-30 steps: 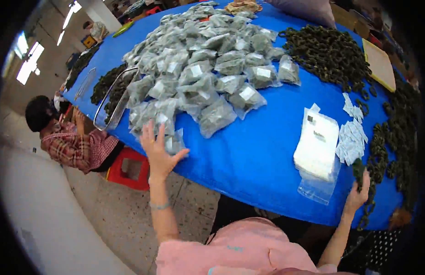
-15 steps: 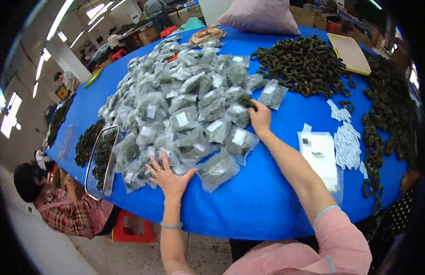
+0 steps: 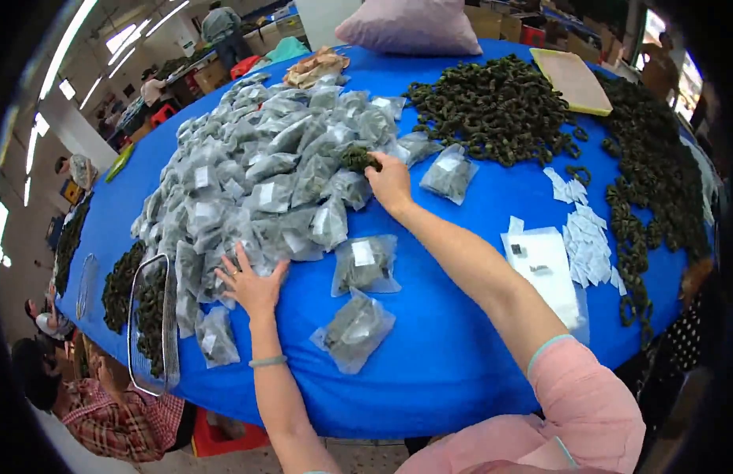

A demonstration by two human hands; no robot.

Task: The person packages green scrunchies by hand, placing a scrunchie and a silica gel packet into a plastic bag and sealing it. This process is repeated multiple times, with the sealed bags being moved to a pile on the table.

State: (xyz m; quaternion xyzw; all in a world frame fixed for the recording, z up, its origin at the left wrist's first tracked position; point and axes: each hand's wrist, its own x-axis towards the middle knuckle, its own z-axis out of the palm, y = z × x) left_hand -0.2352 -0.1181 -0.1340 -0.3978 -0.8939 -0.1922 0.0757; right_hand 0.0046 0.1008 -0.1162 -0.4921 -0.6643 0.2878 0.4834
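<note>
My left hand lies with fingers spread on the lower edge of a big pile of clear plastic packets. At the pile's right side, my right hand is closed on a dark green ring bundle. Two packets, one with a white label and one below it, lie apart from the pile on the blue table. Another packet rests right of my right hand.
Dark green rings are heaped at the back right, beside a shallow tray. White slips lie by a white stack. A wire basket stands left, near a seated person. A pillow-like bag sits behind.
Both hands have moved left over the table, my right hand still with the green bundle. The pile's near edge has shifted left, and packets at its lower right now lie apart from it.
</note>
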